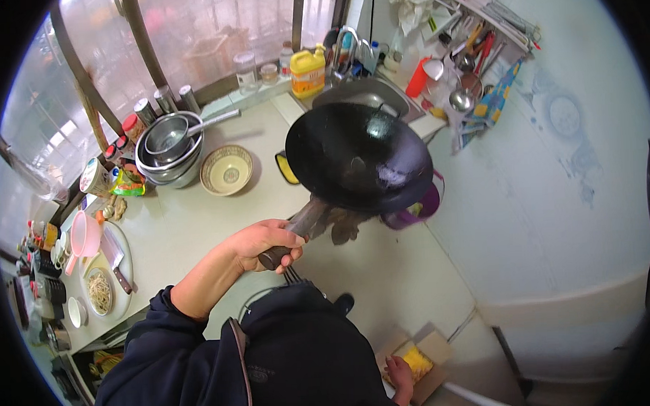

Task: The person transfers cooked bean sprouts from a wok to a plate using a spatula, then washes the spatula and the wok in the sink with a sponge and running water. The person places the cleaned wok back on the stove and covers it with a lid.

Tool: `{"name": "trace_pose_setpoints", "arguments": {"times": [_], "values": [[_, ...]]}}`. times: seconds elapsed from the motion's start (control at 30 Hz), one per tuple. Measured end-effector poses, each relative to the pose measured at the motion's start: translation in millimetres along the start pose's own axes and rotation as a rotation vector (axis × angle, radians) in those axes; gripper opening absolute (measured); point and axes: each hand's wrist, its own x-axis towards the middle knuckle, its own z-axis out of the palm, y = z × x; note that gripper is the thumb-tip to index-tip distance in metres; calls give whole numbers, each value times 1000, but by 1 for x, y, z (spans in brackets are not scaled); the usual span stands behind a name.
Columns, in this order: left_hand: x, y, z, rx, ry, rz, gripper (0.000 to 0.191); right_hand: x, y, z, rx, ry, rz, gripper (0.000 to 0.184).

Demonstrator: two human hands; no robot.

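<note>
My left hand [273,245] grips the wooden handle of a black wok [358,156], held up in the air between the counter and the sink. The wok's inside looks dark and shiny, and it partly hides the metal sink [372,94] and a purple bucket [411,216] behind it. My right hand [399,372] hangs low at the bottom right, in front of an open cardboard box [432,347] with something yellow inside. Its fingers look loosely curled; whether they touch anything cannot be told.
On the counter stand a patterned bowl [227,170], stacked metal bowls [168,173], and a cutting board [123,304] with a cleaver [113,253] and a dish of bean sprouts [99,291]. A yellow detergent jug [307,73] stands by the faucet. Ladles [462,99] hang on the right wall.
</note>
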Motion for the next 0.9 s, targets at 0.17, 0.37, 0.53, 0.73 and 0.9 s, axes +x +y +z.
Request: {"name": "trace_pose_setpoints", "arguments": {"times": [0.17,0.37,0.53,0.73,0.9], "values": [[68,38,21,-80,155,-14,27,114,-63,-108,3,52,-143,41],[140,80,25,-218,237,-35,12,229,-165,-184,-207,41,-390,38],[203,99,7,-194,298,-13,17,303,-267,-203,-219,-11,-505,37],[255,118,-10,-255,313,-12,19,386,-411,-228,-80,-29,-649,33],[263,133,1,-317,349,-18,18,465,-568,-231,-25,-6,-790,35]]}}
